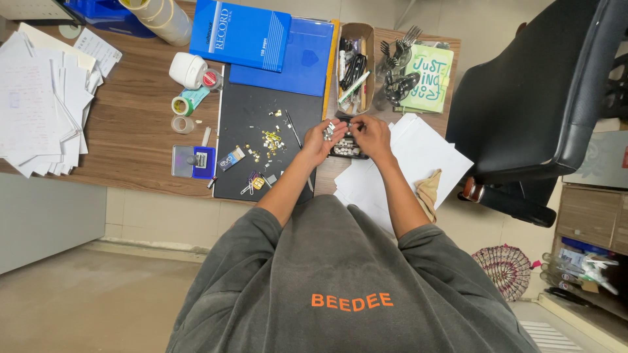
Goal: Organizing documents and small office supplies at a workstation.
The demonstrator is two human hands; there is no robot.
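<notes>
My left hand (319, 142) is cupped palm up over the desk, holding a small heap of silver metal pieces (329, 131). Beside it, my right hand (374, 135) pinches one small silver piece at its fingertips, close to the heap. Just under both hands a small black tray (345, 151) holding more pale pieces rests on the wooden desk (137, 124). Left of the hands lies a black mat (252, 104) scattered with small gold bits (271, 140) and a few coloured clips (252, 184).
Blue books (261, 39) lie at the desk's far side, next to a cardboard box of pens (354, 65) and a glass of forks (394, 55). Loose white sheets (425, 153), paper stacks (39, 98), tape rolls (186, 91) and a black chair (543, 98) surround the spot.
</notes>
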